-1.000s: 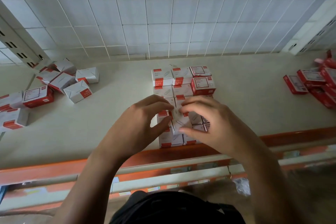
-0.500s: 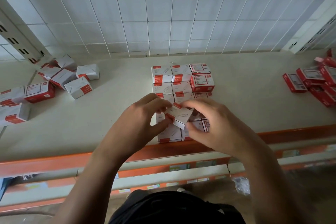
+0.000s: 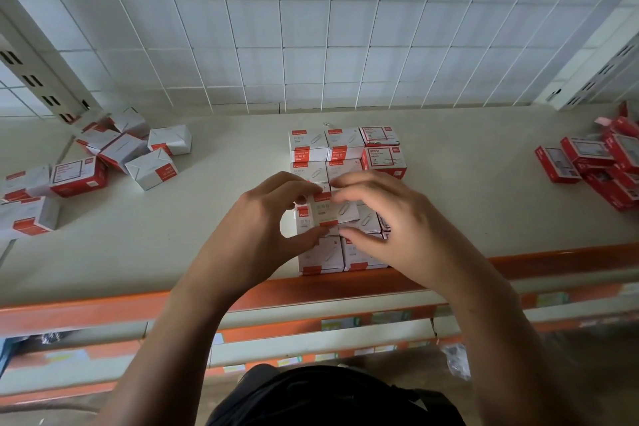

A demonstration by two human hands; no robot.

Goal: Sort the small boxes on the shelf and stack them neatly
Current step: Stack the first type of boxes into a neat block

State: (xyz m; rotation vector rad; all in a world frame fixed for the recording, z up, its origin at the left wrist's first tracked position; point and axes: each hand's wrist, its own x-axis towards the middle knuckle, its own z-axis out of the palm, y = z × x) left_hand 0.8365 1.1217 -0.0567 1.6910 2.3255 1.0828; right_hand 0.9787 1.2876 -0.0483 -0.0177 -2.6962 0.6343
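- I read the step in hand as placing: one white box is being set onto the middle stack on the shelf.
- The left hand has its grip clamped on that box, forefinger on the far edge and thumb on the near edge.
- The right hand is motion-blurred. Its fingers curl over the far edge and its thumb sits at the near corner, so I take that grip as clamped on the box too.
- The box sits over the front rows of the stack, turned slightly askew from the boxes beneath. I cannot tell whether it touches them yet.
- Next, I judge, it needs squaring to its neighbours and lowering flat, and both grips should let go without nudging the front row, which sits right against the orange front rail.
- Much is left to sort: loose white boxes lie jumbled on the left and red boxes on the right, both well apart from the stack.
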